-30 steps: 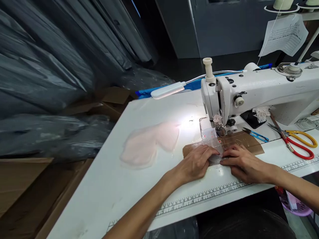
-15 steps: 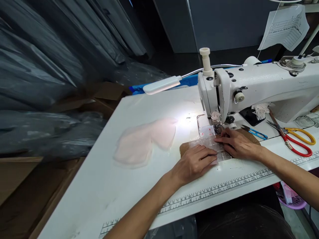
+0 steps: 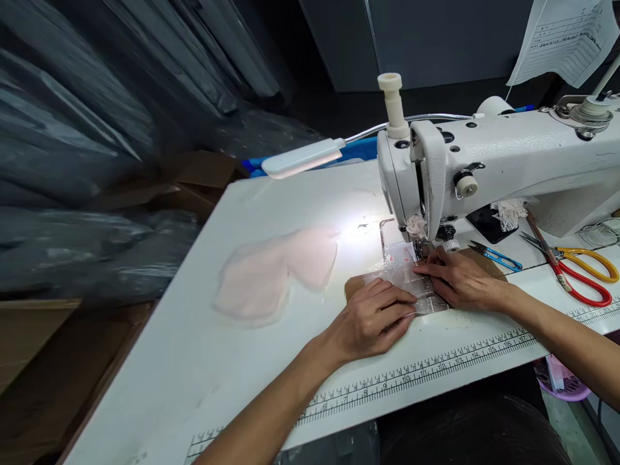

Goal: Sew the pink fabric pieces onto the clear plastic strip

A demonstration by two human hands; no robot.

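A piece of sheer, whitish fabric (image 3: 404, 278) lies over a brown flat piece (image 3: 356, 285) at the presser foot (image 3: 422, 249) of a white sewing machine (image 3: 504, 152). At the fabric's near-left edge, my left hand (image 3: 375, 320) rests with its fingers bent and drawn together on the material; its thumb side is at the edge. Close to the presser foot, my right hand (image 3: 453, 279) pinches the same fabric between thumb and fingers. Small pinkish marks show on the fabric beside the foot. The needle point is hidden.
Pale pink fabric pieces (image 3: 271, 274) lie on the left of the white table (image 3: 179, 361). Blue thread snips (image 3: 496, 256) and red-and-yellow-handled scissors (image 3: 576, 268) lie to the right. A lamp (image 3: 305, 158) lights the table. Cardboard boxes (image 3: 203, 177) stand beyond the left edge.
The view has shifted slightly. Both hands stay on the sheer fabric near the presser foot, with the left fingers moved only a little at its edge.
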